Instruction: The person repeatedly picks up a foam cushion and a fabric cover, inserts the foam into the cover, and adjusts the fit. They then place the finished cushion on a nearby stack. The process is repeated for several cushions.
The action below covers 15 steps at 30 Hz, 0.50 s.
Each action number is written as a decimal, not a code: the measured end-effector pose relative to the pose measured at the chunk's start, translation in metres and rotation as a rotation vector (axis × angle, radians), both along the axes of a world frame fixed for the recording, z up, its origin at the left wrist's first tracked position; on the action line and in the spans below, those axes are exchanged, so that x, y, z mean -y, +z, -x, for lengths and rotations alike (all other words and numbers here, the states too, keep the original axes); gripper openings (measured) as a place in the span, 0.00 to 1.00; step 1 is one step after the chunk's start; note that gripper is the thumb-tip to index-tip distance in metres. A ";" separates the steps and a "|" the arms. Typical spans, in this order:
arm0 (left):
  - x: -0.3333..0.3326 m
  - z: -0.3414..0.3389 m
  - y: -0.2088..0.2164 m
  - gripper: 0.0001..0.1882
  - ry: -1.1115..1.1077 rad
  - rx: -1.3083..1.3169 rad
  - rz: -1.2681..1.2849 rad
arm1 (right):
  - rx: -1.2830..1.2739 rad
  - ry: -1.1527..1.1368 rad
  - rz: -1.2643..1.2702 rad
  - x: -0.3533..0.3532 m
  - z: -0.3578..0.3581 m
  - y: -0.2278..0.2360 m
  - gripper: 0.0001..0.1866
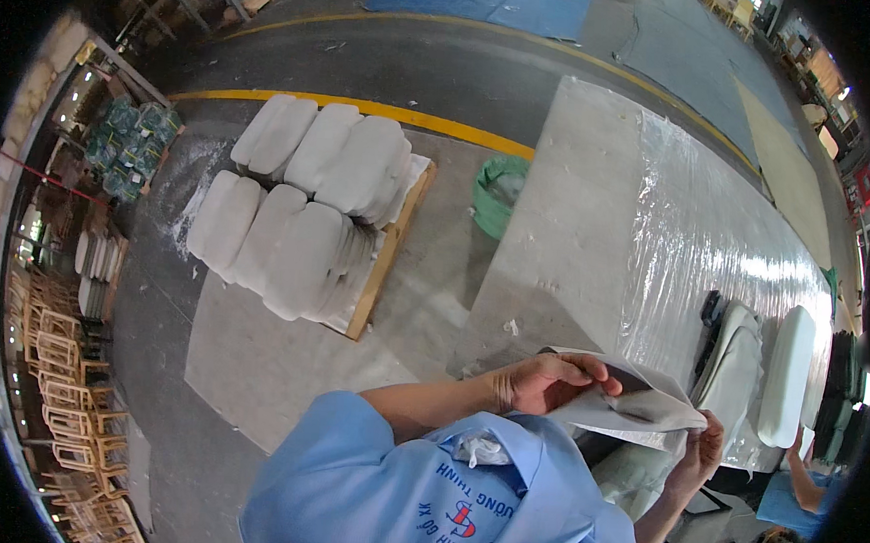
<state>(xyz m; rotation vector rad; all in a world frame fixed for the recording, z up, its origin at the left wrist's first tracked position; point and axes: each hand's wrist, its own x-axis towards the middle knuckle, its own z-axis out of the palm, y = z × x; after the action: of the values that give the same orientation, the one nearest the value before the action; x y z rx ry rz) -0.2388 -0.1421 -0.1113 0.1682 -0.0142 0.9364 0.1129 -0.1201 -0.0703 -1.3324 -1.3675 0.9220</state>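
Note:
Over the near edge of the worktable, both my hands are on a light grey fabric cover (623,408) that gapes like a pouch, with its darker inside showing. My left hand (558,382) is closed at the cover's left edge, its fingers curled by the opening. At the opposite corner, my right hand (703,446) pinches the fabric between thumb and fingers. Beyond it on the table lie a small stack of folded grey covers (732,357) and a long white foam cushion (788,376). A black object (710,317) rests beside the stack; its kind cannot be made out.
Plastic film covers part of the worktable (579,200). To its left stand a green bin (500,192) and a wooden pallet (389,255) stacked with white cushions (301,237). Wooden chair frames (66,382) line the far left. A co-worker's arm (804,482) reaches in at right.

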 end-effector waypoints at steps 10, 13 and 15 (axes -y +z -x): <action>0.010 -0.021 0.005 0.39 -0.230 -0.554 -0.033 | -0.015 0.110 -0.021 -0.019 0.011 0.009 0.08; 0.005 -0.030 0.003 0.34 -0.286 -0.506 0.055 | -0.035 0.121 -0.027 -0.023 0.014 0.010 0.08; 0.000 -0.035 0.016 0.31 -0.182 -0.375 0.106 | -0.046 0.128 -0.056 -0.026 0.013 0.010 0.08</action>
<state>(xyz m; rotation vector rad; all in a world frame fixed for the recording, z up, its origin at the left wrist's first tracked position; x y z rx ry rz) -0.2042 -0.1416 -0.0955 0.2377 0.3609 0.7113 0.0997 -0.0941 -0.0599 -1.1854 -1.4454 0.9862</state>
